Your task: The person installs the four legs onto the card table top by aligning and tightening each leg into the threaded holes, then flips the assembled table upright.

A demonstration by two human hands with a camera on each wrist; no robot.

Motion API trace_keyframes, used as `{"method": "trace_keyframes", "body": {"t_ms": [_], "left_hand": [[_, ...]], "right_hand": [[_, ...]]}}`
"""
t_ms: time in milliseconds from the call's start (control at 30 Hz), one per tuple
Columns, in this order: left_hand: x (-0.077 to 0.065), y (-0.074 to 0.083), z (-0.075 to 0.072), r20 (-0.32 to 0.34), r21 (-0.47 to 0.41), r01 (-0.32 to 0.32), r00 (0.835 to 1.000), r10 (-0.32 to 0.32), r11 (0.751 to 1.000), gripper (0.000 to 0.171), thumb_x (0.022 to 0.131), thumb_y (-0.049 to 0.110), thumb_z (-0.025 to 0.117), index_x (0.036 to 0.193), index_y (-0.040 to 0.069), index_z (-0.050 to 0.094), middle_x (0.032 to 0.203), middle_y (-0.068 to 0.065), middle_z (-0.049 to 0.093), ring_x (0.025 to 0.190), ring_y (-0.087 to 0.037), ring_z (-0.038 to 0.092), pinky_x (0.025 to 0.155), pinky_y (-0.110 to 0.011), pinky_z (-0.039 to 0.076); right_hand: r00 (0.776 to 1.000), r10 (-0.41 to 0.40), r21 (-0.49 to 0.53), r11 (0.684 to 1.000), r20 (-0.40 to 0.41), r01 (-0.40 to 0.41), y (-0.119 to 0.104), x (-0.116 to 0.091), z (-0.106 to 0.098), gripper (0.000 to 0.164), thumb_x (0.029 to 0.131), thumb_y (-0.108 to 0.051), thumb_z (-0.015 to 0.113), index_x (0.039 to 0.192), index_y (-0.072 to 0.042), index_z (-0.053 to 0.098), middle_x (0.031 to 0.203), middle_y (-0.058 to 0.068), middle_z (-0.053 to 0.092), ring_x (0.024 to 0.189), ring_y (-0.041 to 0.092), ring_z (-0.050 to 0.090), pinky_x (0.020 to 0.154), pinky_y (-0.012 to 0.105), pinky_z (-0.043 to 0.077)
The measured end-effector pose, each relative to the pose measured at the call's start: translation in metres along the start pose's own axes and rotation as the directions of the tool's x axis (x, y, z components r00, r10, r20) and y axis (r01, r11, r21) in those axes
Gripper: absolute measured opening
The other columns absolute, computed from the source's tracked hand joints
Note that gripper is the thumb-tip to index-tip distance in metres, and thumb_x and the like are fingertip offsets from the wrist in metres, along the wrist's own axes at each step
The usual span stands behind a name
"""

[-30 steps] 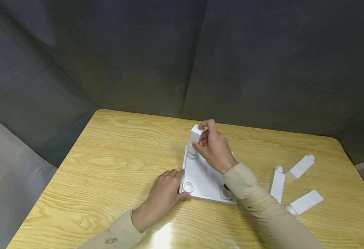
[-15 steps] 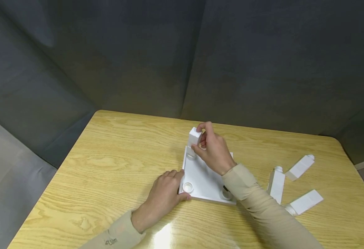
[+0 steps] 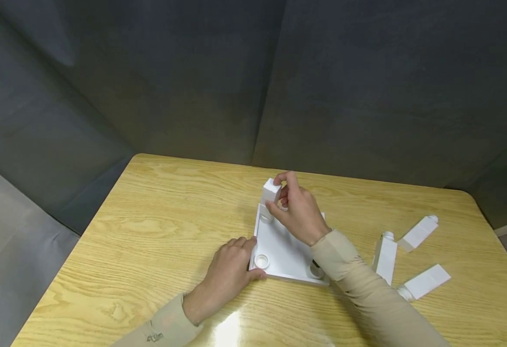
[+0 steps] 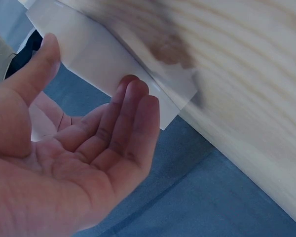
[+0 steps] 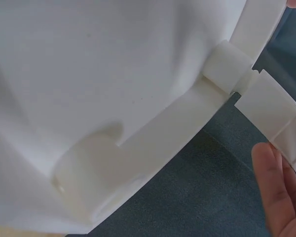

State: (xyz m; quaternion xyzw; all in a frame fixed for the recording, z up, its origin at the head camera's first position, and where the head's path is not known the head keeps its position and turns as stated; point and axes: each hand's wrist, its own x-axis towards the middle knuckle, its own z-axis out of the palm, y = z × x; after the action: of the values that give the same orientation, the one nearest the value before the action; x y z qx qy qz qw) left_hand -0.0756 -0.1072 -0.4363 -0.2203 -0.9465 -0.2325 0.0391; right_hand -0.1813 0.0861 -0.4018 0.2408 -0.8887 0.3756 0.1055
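Note:
A white square board point(image 3: 281, 246) lies on the table with raised round sockets at its corners. My left hand point(image 3: 229, 265) grips its near left corner, thumb along the front edge and fingers at the left edge. In the left wrist view the board's edge point(image 4: 98, 54) passes between thumb and fingers. My right hand point(image 3: 298, 209) pinches a white square table leg point(image 3: 271, 192), standing upright over the far left socket. The right wrist view has the leg point(image 5: 271, 108) with its narrow end right at the socket point(image 5: 227, 66). Another socket point(image 3: 261, 261) sits beside my left thumb.
Three loose white legs with round ends lie to the right: a far one point(image 3: 418, 233), a middle one point(image 3: 385, 259) and a near one point(image 3: 426, 282). My right forearm crosses the board's near right corner. The wooden table point(image 3: 162, 207) ends at a dark curtain point(image 3: 201, 82).
The leg in my right hand has come down a little toward the far left socket, then stayed nearly in place. My left hand and the board have not moved.

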Motion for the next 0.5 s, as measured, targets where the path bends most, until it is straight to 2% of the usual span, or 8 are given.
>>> {"method": "trace_keyframes", "body": {"t_ms": [267, 500], "left_hand": [[0.0002, 0.0000, 0.0007, -0.005, 0.004, 0.003, 1.000, -0.003, 1.000, 0.081, 0.077, 0.031, 0.098, 0.133, -0.017, 0.065, 0.117, -0.025, 0.075, 0.104, -0.035, 0.074, 0.093, -0.047, 0.062], [-0.0005, 0.0001, 0.0001, -0.003, -0.002, -0.003, 1.000, 0.003, 1.000, 0.081, 0.077, 0.031, 0.098, 0.133, -0.017, 0.065, 0.117, -0.025, 0.075, 0.103, -0.035, 0.074, 0.092, -0.047, 0.063]], "right_hand": [[0.998, -0.045, -0.009, 0.999, -0.048, 0.045, -0.0011, 0.0008, -0.0030, 0.036, 0.098, -0.011, 0.075, 0.127, -0.009, 0.054, 0.095, 0.010, 0.070, 0.082, 0.026, 0.061, 0.072, 0.040, 0.051], [0.995, -0.068, -0.041, 0.997, -0.070, 0.065, -0.0024, 0.0010, -0.0037, 0.036, 0.096, -0.008, 0.078, 0.125, -0.005, 0.056, 0.094, 0.011, 0.070, 0.083, 0.027, 0.063, 0.073, 0.040, 0.053]]}}
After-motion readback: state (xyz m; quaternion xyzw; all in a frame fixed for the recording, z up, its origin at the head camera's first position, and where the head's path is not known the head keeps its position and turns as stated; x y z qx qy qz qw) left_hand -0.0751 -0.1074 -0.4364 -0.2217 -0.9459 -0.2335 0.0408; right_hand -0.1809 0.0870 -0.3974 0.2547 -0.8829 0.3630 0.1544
